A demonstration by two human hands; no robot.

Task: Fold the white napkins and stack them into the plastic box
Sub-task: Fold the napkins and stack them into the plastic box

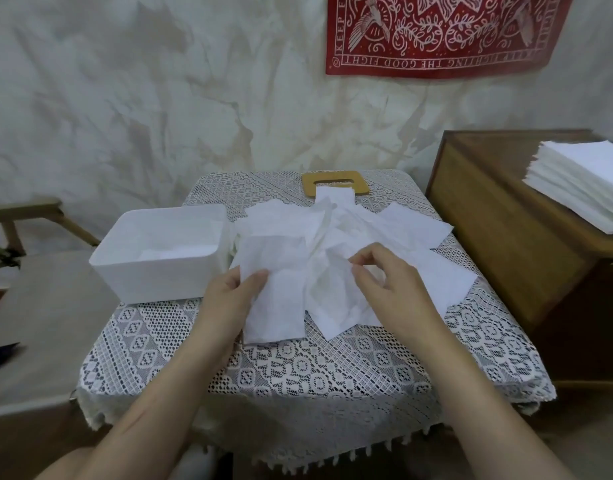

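A small table covered with a lace cloth stands in front of the person, and a loose heap of white napkins is spread across its middle and far right, some lying flat and some rumpled. The left hand is at the near left edge of the heap, holding a flat napkin with the thumb on top and the fingers tucked beneath its edge. The right hand is just to the right of it, its fingers curled and its thumb and forefinger pinching a crumpled napkin in the middle of the heap. The white plastic box sits on the left side of the table, touching the heap's left edge, with its top open. Something pale lies on its floor, but whether that is a napkin cannot be told. At the far edge of the table a flat wooden lid with a slot is partly covered by one napkin. To the right of the table is a wooden cabinet, and on top of it rests a neat stack of napkins. A tan chair stands to the left. A creased white sheet hangs behind, with a red printed cloth at the upper right.
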